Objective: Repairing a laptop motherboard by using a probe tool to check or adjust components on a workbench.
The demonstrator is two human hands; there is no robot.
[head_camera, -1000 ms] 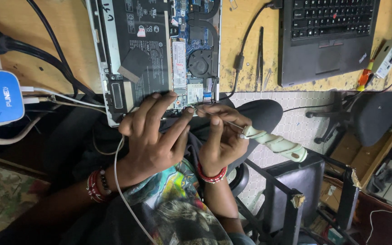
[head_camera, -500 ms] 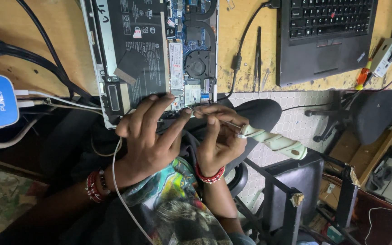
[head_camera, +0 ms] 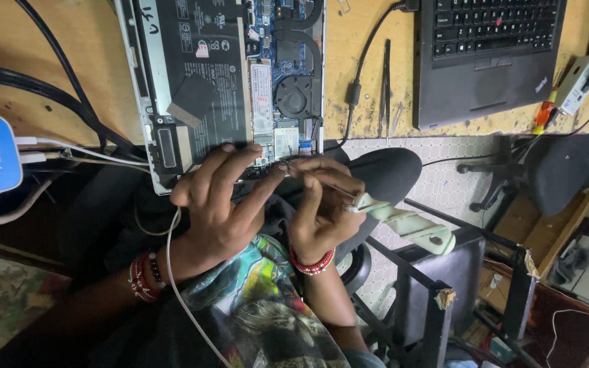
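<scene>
Little had changed vs. a sec earlier: opened silver laptop w/ exposed board [head_camera: 226, 82] stayed at bench's near edge. Left hand [head_camera: 223, 204] kept bracing it, fingers spread. Right hand [head_camera: 322, 211] stayed clamped on pale-green-handled screwdriver [head_camera: 403, 225], tip at board edge.

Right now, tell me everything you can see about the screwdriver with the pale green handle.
The screwdriver has a pale green, ridged handle that looks plastic, with a dark spot near its butt, and a thin metal shaft. The right hand pinches the shaft, the tip aimed at the near edge of the opened laptop; the tip itself is hidden. The handle juts out rightward past the desk edge.
</scene>
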